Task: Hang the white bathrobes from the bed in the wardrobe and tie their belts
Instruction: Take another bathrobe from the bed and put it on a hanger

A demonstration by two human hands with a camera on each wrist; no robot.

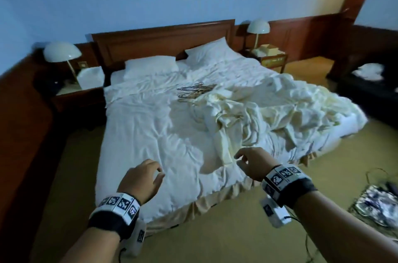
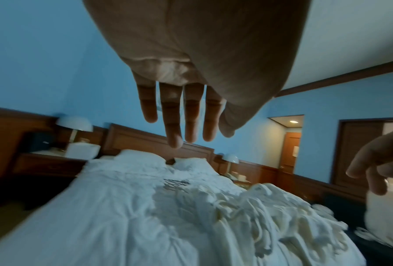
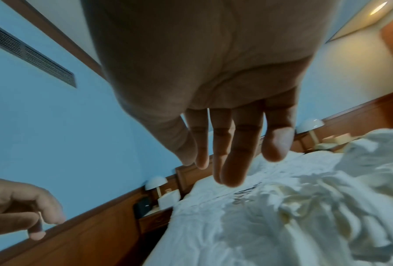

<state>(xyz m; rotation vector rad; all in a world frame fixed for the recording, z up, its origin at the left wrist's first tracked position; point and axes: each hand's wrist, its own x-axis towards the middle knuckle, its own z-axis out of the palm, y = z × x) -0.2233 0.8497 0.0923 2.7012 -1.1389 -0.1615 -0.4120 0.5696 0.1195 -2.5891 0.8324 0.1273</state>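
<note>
Nearest, the left hand (image 1: pixel 140 181) and right hand (image 1: pixel 254 163) hover over the foot of the bed (image 1: pixel 150 133), fingers loose and slightly spread, holding nothing. Just beyond the right hand lies the crumpled heap of bathrobes (image 1: pixel 228 116), likely soft, floppy and tangle-prone; the collar probably gives the surest hold. Farther on lie hangers (image 1: pixel 195 90).

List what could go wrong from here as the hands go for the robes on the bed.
1. The bathrobes lie crumpled together among rumpled white sheets, so the right hand, open above the nearest edge, may grab bedding or more than one robe.
2. The hangers sit tangled in a pile touching the robes; a pulled robe could drag them.
3. The left hand is open over bare sheet, away from the robes.
</note>
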